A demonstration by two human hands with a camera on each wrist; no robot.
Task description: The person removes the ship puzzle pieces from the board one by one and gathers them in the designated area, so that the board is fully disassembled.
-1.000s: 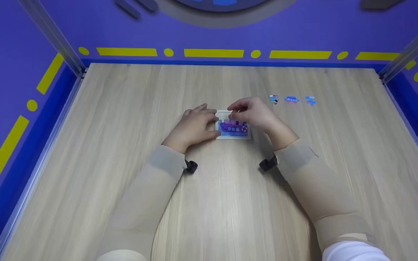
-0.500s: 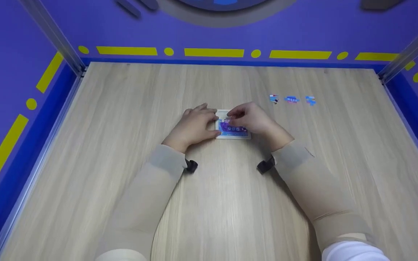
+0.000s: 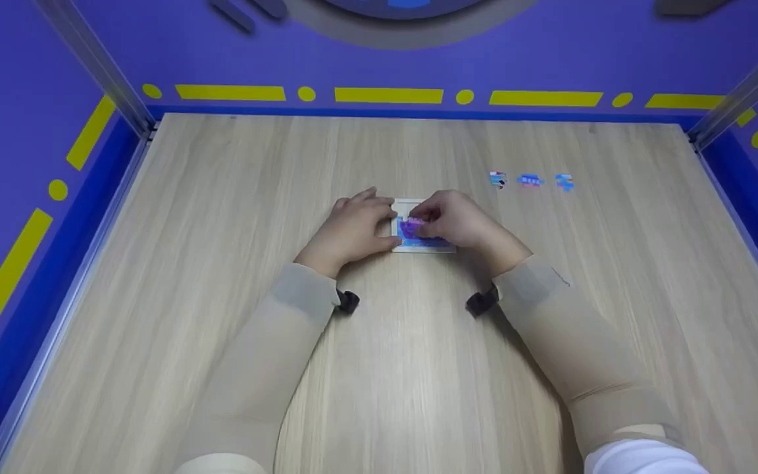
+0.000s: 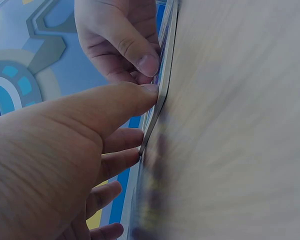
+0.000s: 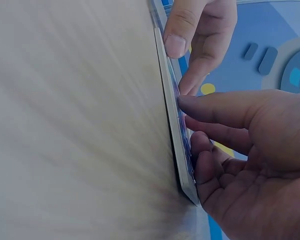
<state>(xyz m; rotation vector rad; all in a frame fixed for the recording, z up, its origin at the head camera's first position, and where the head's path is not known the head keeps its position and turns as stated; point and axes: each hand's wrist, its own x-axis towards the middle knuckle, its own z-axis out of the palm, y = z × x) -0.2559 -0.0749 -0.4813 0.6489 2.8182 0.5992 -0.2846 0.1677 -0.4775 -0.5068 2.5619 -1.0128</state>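
Works at a puzzle tray [image 3: 425, 250] set flat just above mid-frame, its purple-and-blue printed face [image 3: 409, 229] turned up. Braces the left rim with the left hand [image 3: 351, 229], thumb and fingers spread wide, likely against sliding. Touches the face with the right hand [image 3: 463, 218], fingertips narrowed; too hidden to say whether pinching a piece. Has three loose pieces [image 3: 530, 180] spaced along the worktop [image 3: 385, 368], right of upper centre, presumably for easy picking.
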